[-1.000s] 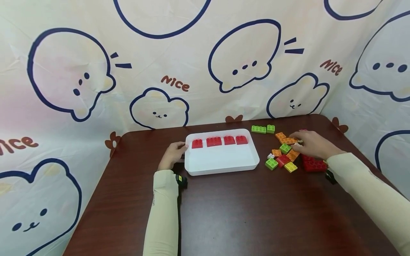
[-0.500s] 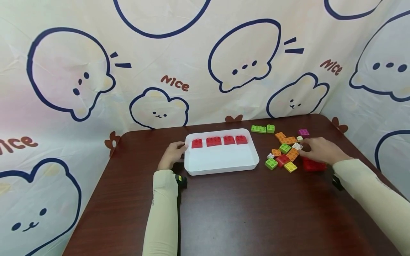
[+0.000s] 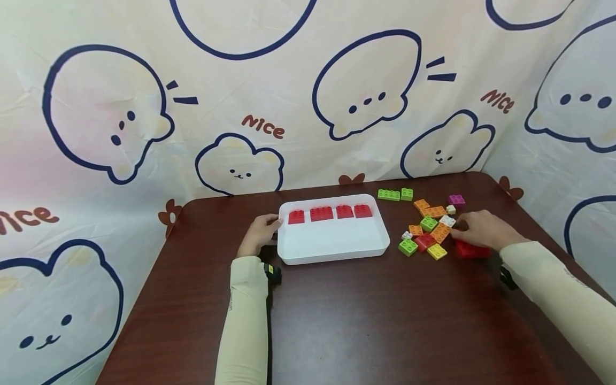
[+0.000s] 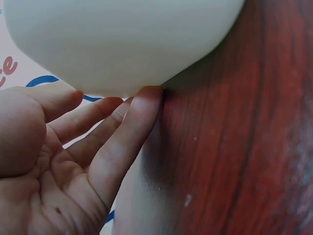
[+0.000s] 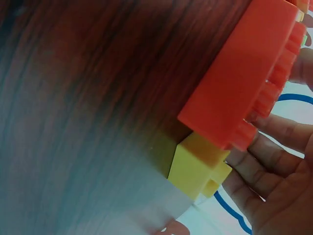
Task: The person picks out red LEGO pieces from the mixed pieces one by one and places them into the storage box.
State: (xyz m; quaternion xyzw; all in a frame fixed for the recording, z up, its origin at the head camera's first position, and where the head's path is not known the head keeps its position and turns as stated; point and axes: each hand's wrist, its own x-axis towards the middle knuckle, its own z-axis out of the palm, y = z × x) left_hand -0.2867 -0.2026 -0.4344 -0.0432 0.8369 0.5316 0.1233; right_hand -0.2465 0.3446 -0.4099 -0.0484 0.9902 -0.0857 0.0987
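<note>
On the dark wood-grained worktop [image 3: 366, 321], a white tray [image 3: 332, 240] is lying short of the far edge, with four red bricks [image 3: 321, 213] forming a row along the inside of its far wall, the second from the left being the longest. The left hand [image 3: 259, 233] is touching the tray's left end, its fingers reaching to the outer wall without curling round it. The two hands are staying well apart, one at each end of the scene. Toward the worktop's far right corner, the right hand [image 3: 486, 227] is reaching over a red block [image 3: 470, 249], its fingertips lying close to a white brick [image 3: 447, 221] and an orange brick [image 3: 440, 232]; the red block is hiding part of the fingers in the right wrist view, so I cannot tell whether they are gripping anything. Left of that hand, loose bricks are clustering: a yellow brick [image 3: 437, 252] is lying nearest the front edge, beside a red brick [image 3: 424, 241] and a green brick [image 3: 408, 246]. A purple brick [image 3: 456, 201] is sitting nearer the far right corner, while two green bricks [image 3: 389, 194] are resting by the far edge, just beyond the tray's right corner.
</note>
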